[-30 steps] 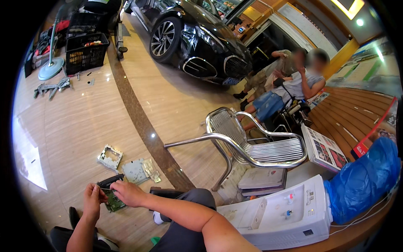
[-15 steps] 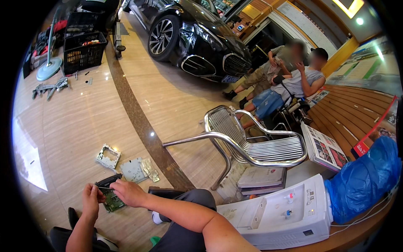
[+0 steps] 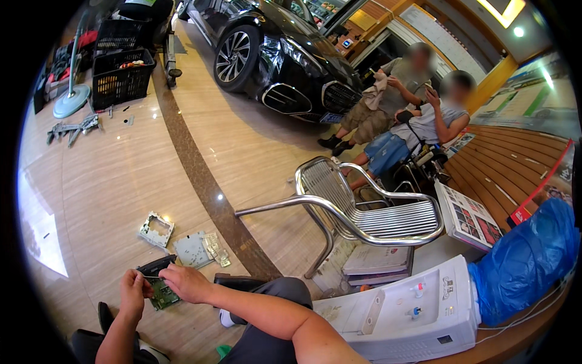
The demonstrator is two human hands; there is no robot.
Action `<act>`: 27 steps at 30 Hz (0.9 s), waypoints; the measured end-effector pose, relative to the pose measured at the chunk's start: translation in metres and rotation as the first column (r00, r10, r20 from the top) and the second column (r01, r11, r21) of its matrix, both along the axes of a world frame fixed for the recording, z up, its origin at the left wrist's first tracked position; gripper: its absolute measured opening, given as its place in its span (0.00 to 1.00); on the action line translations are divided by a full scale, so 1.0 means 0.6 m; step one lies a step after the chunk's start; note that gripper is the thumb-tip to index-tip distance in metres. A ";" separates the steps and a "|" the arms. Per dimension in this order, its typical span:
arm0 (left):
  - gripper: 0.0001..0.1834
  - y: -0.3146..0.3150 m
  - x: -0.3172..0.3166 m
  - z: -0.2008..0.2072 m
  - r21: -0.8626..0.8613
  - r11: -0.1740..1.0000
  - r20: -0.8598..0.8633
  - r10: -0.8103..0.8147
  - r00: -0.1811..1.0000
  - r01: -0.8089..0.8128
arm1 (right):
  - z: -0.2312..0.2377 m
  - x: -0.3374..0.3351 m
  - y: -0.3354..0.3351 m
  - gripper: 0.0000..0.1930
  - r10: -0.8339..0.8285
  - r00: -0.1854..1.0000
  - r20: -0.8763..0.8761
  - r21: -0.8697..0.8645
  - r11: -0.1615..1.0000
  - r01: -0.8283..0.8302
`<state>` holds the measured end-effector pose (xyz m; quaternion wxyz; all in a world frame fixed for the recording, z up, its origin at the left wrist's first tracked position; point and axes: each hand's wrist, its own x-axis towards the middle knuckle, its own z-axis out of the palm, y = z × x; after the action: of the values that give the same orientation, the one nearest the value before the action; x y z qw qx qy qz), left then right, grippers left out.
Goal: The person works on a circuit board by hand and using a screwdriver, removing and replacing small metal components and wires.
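My left hand (image 3: 133, 291) is closed in a pinch, with its fingertips toward my right hand (image 3: 184, 283), which is closed too. A thin pale rod (image 3: 151, 277) runs between the fingertips of both hands; its exact kind is too small to tell. Just below and behind the fingers is a green circuit board (image 3: 164, 295), partly hidden by them. A black plastic part (image 3: 156, 264) adjoins the board's far edge. On the floor beyond lie a white open frame (image 3: 156, 229), a grey metal plate (image 3: 193, 249) and a clear plastic piece (image 3: 216, 249).
A metal chair (image 3: 394, 221) lies tipped to the right of the parts. Nearer stands a white water dispenser (image 3: 394, 312) beside a blue plastic bag (image 3: 524, 261). A black car (image 3: 297, 54), black crates (image 3: 123, 77) and two seated people (image 3: 397, 91) are farther off.
My hands stay nearly in place over the board, still pinching the rod. The farther seated person has shifted, and a pale cloth now shows at that person's hands.
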<state>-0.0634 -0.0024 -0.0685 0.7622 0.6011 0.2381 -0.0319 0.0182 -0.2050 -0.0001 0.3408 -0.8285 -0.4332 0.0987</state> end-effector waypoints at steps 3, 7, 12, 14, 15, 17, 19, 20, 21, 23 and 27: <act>0.09 0.000 -0.002 0.001 0.057 0.997 -0.002 -0.048 0.999 0.048 | 0.000 0.001 -0.004 0.10 0.004 1.000 -0.013 -0.025 1.000 -0.004; 0.09 0.000 -0.005 0.006 0.161 0.981 0.026 -0.117 0.993 0.111 | 0.002 0.003 -0.009 0.11 0.030 0.999 -0.012 -0.077 0.997 -0.030; 0.08 -0.003 -0.007 0.012 0.188 0.972 0.018 -0.147 0.989 0.141 | 0.005 0.004 -0.014 0.11 0.055 0.998 -0.032 -0.140 0.988 -0.059; 0.07 -0.004 -0.005 0.014 0.158 0.980 0.030 -0.123 0.992 0.117 | 0.006 0.003 -0.012 0.08 0.049 0.999 -0.021 -0.075 0.996 -0.051; 0.07 -0.004 -0.004 0.015 0.154 0.981 0.035 -0.121 0.992 0.115 | 0.007 0.003 -0.012 0.07 0.047 0.999 -0.016 -0.036 0.998 -0.047; 0.07 -0.003 0.000 0.020 0.094 0.991 0.030 -0.096 0.995 0.093 | 0.008 0.003 -0.010 0.07 0.046 0.999 -0.011 -0.052 0.998 -0.046; 0.07 -0.001 0.002 0.025 0.077 0.993 0.005 -0.091 0.996 0.091 | 0.010 0.003 -0.008 0.08 0.046 0.999 -0.007 -0.048 0.998 -0.046; 0.07 0.000 0.003 0.029 0.059 0.995 -0.007 -0.085 0.996 0.085 | 0.010 0.003 -0.007 0.08 0.046 0.999 -0.004 -0.039 0.998 -0.046; 0.07 0.000 0.003 0.032 0.037 0.996 -0.020 -0.079 0.997 0.079 | 0.011 0.002 -0.006 0.08 0.046 0.999 -0.002 -0.030 0.999 -0.046; 0.07 0.001 0.002 0.039 -0.006 0.998 -0.046 -0.068 0.997 0.068 | 0.012 0.001 -0.006 0.09 0.043 0.999 -0.004 -0.036 0.998 -0.043; 0.06 0.001 -0.001 0.049 -0.084 0.996 -0.034 -0.044 0.998 0.041 | 0.014 0.001 -0.007 0.09 0.044 0.999 -0.014 -0.057 0.997 -0.044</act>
<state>-0.0639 -0.0017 -0.0389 0.7813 0.5731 0.2374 -0.0690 0.0190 -0.2090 0.0084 0.3174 -0.8276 -0.4460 0.1240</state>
